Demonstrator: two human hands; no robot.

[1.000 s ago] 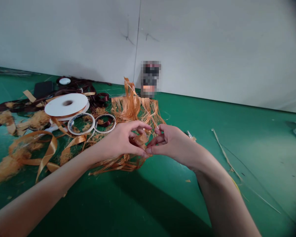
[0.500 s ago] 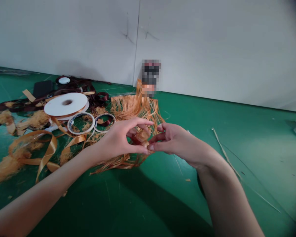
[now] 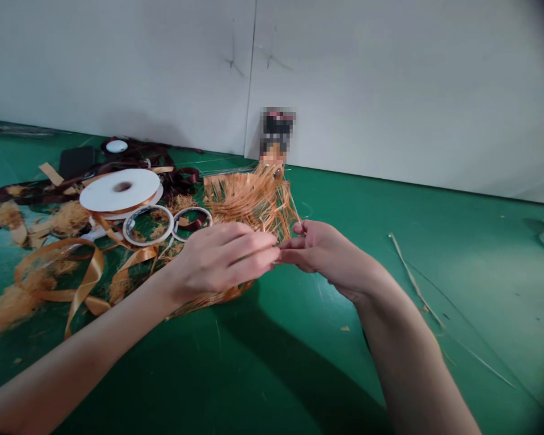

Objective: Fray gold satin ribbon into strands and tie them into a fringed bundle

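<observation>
Bare hands, bare forearms
The left hand (image 3: 217, 261) and right hand (image 3: 327, 257) are uncovered, as are both forearms (slender, seen as far as the picture's lower edge).

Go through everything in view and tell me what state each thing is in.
left hand, closed, pinching the frayed orange ribbon
right hand, closed, pinching the same ribbon, fingertips meeting the left hand's
frayed orange ribbon, shredded into strands, fanned upward
white spool, lying flat, ribbon partly unwound
tape rings, two, lying flat side by side
loose orange ribbon, uncoiled in loops on the green table
</observation>
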